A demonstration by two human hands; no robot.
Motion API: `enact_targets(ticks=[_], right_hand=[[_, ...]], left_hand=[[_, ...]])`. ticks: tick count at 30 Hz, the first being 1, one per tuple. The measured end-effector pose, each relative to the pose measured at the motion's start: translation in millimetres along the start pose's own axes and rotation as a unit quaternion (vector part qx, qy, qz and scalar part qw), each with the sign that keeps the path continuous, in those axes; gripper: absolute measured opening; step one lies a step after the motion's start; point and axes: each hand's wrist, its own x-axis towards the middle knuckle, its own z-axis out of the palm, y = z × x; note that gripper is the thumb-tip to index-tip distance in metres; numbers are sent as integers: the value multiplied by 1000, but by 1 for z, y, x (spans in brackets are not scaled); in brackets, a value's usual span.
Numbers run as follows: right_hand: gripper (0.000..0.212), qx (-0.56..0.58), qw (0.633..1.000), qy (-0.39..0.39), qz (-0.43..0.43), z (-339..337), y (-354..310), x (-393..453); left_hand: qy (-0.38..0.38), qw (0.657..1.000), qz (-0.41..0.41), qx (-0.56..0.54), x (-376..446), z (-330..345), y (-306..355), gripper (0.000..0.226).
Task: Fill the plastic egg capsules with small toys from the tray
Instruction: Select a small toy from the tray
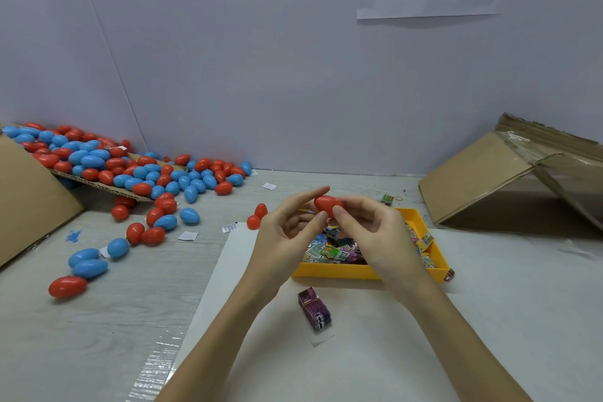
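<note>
Even, soft overhead light; bright, slightly cool cast. Faint shadows under forearms, deep shade inside cardboard box at right. Glare on clear tape strip, lower left. Wide-angle bending at edges; mild softness overall

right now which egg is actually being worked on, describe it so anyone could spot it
Start at the yellow tray of small toys near the table's middle. Just above it, the left hand and right hand meet around one red egg. It is the only egg off the table.
</note>
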Motion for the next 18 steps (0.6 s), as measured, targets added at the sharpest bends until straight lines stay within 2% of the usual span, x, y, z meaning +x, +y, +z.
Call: enact_targets(ticks=[4,7,9,16,18], right_hand=[[23,74,996,-10,46,2,3,1],[44,146,985,-19,87,7,3,0],[50,182,978,-19,97,9,3,0],[29,155,985,-30,68,2,-1,-1],[29,129,990,-22,59,2,-1,-2]], left_hand=[[8,999,24,32,0,1,1,40],[20,999,30,39,1,0,1,36],[31,998,27,36,1,-1,0,34],[4,999,30,28,2,-5,1,40],[-2,999,32,22,1,-4,1,40]])
